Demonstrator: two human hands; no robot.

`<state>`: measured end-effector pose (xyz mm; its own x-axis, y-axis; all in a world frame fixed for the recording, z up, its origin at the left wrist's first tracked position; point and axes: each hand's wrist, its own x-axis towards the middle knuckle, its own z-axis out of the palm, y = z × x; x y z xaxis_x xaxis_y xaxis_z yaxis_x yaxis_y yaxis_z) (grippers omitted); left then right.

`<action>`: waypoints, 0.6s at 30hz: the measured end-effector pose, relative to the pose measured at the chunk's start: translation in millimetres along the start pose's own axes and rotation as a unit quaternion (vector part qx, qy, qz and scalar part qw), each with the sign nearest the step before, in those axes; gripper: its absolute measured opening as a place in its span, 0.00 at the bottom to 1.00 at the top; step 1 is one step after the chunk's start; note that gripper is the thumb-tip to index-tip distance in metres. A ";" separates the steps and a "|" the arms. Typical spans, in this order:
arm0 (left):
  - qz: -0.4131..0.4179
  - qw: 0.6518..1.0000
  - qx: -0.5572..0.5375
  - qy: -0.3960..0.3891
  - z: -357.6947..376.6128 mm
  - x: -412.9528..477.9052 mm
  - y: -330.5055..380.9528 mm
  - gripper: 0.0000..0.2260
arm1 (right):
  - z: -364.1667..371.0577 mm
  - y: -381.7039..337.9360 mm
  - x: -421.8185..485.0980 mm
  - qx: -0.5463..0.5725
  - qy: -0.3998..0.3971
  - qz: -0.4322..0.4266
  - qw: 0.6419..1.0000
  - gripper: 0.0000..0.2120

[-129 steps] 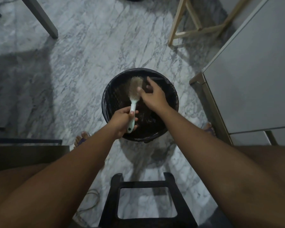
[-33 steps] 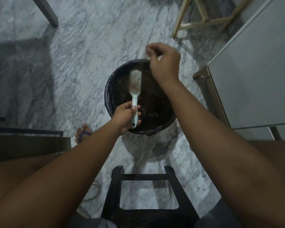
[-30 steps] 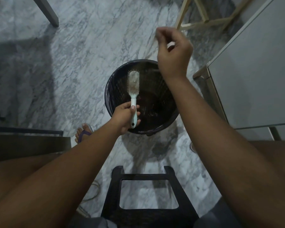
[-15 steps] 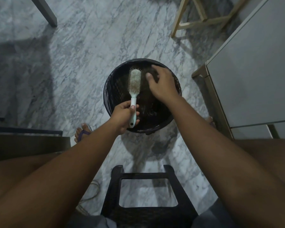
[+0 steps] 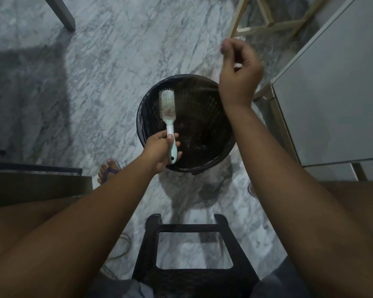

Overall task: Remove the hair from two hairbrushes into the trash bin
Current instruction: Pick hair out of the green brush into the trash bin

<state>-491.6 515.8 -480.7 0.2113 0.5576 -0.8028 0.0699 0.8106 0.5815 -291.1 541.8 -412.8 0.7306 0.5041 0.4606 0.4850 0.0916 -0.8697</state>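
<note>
A pale green hairbrush (image 5: 168,104) with brownish hair matted in its bristles is held head-up over the black lined trash bin (image 5: 143,117). My left hand (image 5: 159,151) grips its handle at the bin's near-left rim. My right hand (image 5: 239,76) is raised above the bin's far-right rim, thumb and fingers pinched together. Faint thin strands of hair trail from it down toward the bin. Only one hairbrush is in view.
A black stool (image 5: 194,276) stands between my knees, just before the bin. A white cabinet (image 5: 332,93) is close on the right, a wooden frame (image 5: 267,26) behind the bin, a grey table leg (image 5: 63,14) far left. My sandalled foot (image 5: 108,173) rests left of the bin.
Half a second ago my right hand was down at the brush head over the bin; it has since pulled up and to the right with fingers pinched. The left hand and brush stayed in place.
</note>
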 end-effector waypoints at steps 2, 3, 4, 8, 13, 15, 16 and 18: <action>0.001 1.000 -0.010 0.006 -1.6 1.1 1.5 0.07 | -6.8 11.6 -4.3 -0.026 0.046 0.007 0.999 0.08; 0.002 1.000 -0.011 0.007 -2.3 1.4 2.0 0.08 | -10.6 18.8 -9.9 -0.057 0.039 0.027 0.997 0.08; 0.005 1.000 -0.012 0.007 -2.8 1.7 2.2 0.08 | -14.5 28.9 -14.3 -0.098 -0.009 0.070 0.993 0.07; 0.014 1.000 0.003 -0.004 -3.9 1.4 2.4 0.09 | -23.7 51.9 -38.3 -0.373 -0.451 0.252 0.771 0.13; 0.019 0.999 0.026 -0.010 -2.7 2.6 0.0 0.10 | -7.6 37.4 -60.8 -0.193 -0.460 0.166 0.851 0.40; 0.023 0.999 0.036 -0.014 -2.0 1.5 0.1 0.13 | 1.0 34.1 -63.8 -0.157 -0.448 0.140 0.869 0.40; 0.025 0.999 0.040 -0.016 -1.1 1.2 0.5 0.14 | 4.2 32.7 -64.3 -0.144 -0.440 0.135 0.876 0.36; 0.026 0.999 0.040 -0.015 -0.6 1.0 1.9 0.13 | 8.6 32.6 -67.0 -0.141 -0.415 0.130 0.890 0.19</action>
<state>-491.9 518.0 -480.5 0.2467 0.5921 -0.7671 0.1351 0.7629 0.6323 -328.3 518.4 -473.6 0.2867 0.9476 -0.1408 0.5381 -0.2809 -0.7947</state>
